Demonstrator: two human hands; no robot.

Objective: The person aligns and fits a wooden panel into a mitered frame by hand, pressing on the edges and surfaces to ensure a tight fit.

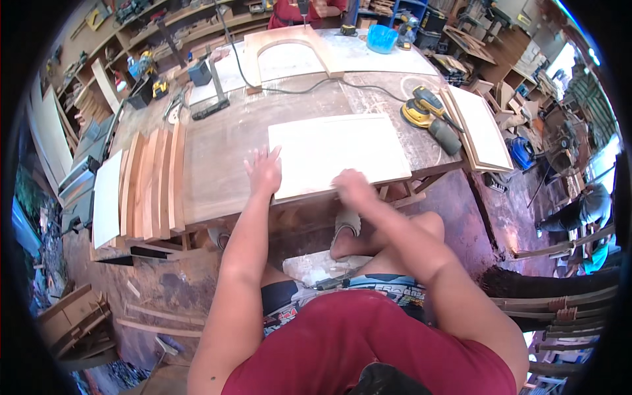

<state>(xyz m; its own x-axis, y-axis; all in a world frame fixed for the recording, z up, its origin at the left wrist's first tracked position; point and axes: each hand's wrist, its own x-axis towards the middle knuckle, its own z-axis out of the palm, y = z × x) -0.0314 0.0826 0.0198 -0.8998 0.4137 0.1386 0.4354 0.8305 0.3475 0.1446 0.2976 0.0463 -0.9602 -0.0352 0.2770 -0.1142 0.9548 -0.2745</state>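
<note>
A pale rectangular board point(339, 148) lies flat on the wooden worktable point(220, 161) in front of me, its near edge along the table's front. My left hand point(265, 171) rests flat at the board's left edge, fingers spread, holding nothing. At the board's near edge, right of the middle, is my right hand point(355, 189), smeared by motion. Its fingers look curled, but whether anything is in them cannot be made out. A yellow and black sander point(421, 110) sits on the table beyond the board's right end.
Several wooden strips point(153, 184) stand side by side at the left. Another pale board point(480, 125) lies on the right. A cable point(296, 91) crosses behind, near an arched wooden piece point(289, 49), a clamp point(214, 92) and a blue bowl point(382, 39). A person in red point(289, 14) holds a drill at the far side.
</note>
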